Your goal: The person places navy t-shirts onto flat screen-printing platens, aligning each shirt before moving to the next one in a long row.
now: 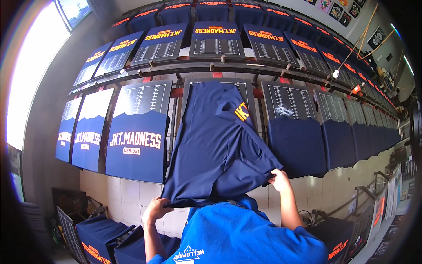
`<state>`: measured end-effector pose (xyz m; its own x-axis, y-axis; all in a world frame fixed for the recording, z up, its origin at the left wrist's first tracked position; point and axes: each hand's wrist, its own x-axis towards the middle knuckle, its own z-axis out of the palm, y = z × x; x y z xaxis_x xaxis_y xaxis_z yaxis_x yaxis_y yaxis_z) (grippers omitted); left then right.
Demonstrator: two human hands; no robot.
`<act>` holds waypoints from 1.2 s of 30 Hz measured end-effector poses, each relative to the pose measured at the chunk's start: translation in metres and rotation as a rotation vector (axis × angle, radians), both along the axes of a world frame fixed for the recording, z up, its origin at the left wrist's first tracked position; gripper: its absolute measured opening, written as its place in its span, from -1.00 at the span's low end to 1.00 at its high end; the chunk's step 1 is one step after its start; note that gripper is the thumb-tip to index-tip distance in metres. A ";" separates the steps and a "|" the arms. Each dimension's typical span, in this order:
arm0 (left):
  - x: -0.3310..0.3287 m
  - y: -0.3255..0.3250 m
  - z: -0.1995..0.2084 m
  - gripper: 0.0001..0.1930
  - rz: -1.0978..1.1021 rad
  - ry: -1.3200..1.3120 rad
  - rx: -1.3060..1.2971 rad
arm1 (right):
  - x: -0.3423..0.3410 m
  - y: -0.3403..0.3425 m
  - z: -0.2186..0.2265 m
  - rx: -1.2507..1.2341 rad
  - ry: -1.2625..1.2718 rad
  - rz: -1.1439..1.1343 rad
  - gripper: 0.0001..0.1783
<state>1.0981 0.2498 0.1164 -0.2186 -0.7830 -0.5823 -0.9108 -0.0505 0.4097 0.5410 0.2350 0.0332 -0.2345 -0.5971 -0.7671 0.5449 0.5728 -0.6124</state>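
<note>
A navy T-shirt [206, 149] is stretched between my two hands over a black printing board [246, 86] with white ruler marks. Its far end lies on the board, and the near edge hangs off toward me. Part of an orange print shows on a fold at its upper right; the rest of that print is hidden. My left hand [154, 209] pinches the near left corner of the shirt. Farther right, my right hand [279, 179] grips the other near corner. The cloth between them sags in loose folds.
Left of me, a printed navy shirt [136, 152] lies flat on its board. On the right, a plain navy shirt [296, 145] covers another board. A metal rail [237, 67] runs behind, with more shirt-covered boards beyond. Draped navy shirts [103, 233] stand low at the left.
</note>
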 end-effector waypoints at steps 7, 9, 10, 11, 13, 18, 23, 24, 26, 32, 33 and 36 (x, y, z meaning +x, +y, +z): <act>-0.043 -0.132 -0.159 -0.35 0.751 0.604 -0.181 | 0.014 -0.020 -0.055 -0.210 0.696 0.278 -0.56; -0.049 -0.134 -0.171 -0.40 0.911 0.718 0.039 | 0.013 -0.015 -0.054 -0.191 0.872 0.252 -0.58; -0.051 -0.130 -0.168 -0.46 0.966 0.814 0.106 | 0.012 -0.013 -0.050 -0.175 0.781 0.246 -0.57; -0.042 -0.117 -0.177 -0.53 0.869 0.641 -0.132 | 0.010 -0.009 -0.045 -0.160 0.690 0.242 -0.57; -0.056 -0.084 -0.156 -0.59 0.767 0.555 -0.480 | -0.003 0.015 -0.045 -0.148 0.563 0.239 -0.54; -0.025 0.037 -0.149 -0.59 0.848 0.207 -0.517 | -0.035 0.078 -0.045 0.198 0.385 0.639 -0.59; -0.003 0.069 -0.151 -0.61 0.803 -0.031 -0.154 | -0.035 0.106 -0.067 0.489 0.539 1.036 -0.50; 0.002 0.076 -0.161 -0.63 0.773 -0.063 -0.029 | -0.038 0.105 -0.081 0.525 0.758 1.234 -0.44; -0.009 0.076 -0.161 -0.64 0.761 -0.007 -0.101 | 0.016 0.068 -0.018 0.483 1.295 1.209 -0.51; -0.058 -0.052 -0.141 -0.60 0.606 0.312 -0.439 | 0.193 -0.088 0.026 -0.806 1.430 0.825 -0.65; -0.061 -0.072 -0.146 -0.59 0.576 0.381 -0.469 | 0.202 -0.107 0.005 -0.833 1.477 0.884 -0.70; -0.056 -0.107 -0.168 -0.60 0.625 0.462 -0.396 | 0.194 -0.163 -0.024 -0.883 1.621 0.890 -0.86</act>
<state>1.0421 0.1429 -0.0514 0.1720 -0.9644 -0.2010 -0.5023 -0.2614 0.8243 0.7351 0.0720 0.0091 0.2427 -0.9228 0.2992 -0.8719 -0.3427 -0.3498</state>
